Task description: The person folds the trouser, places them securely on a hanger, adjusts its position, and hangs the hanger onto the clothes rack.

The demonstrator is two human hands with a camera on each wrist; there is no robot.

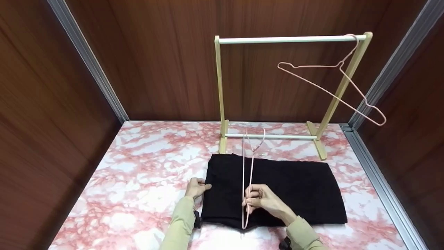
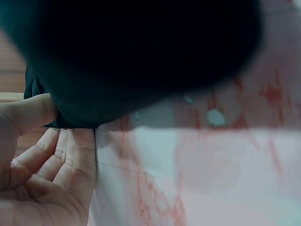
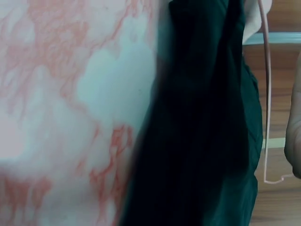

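A folded black cloth (image 1: 295, 187) lies flat on the table, its exact kind hard to tell. My left hand (image 1: 197, 188) pinches its left edge, thumb on top and fingers beneath; the left wrist view shows the thumb and fingers (image 2: 70, 160) at the dark fabric's edge. Over the cloth, my right hand (image 1: 265, 201) grips a pink wire hanger (image 1: 251, 168), seen nearly edge-on with its hook pointing away from me. The right wrist view catches the hanger's thin wire (image 3: 267, 94) beside part of my right hand (image 3: 295, 122).
Behind the cloth stands a small clothes rack with wooden posts (image 1: 220, 86) and a white top rail (image 1: 288, 40). A second pink hanger (image 1: 312, 82) hangs at its right end. Wood-grain walls (image 1: 156, 69) enclose the red-and-white marbled table (image 1: 149, 166).
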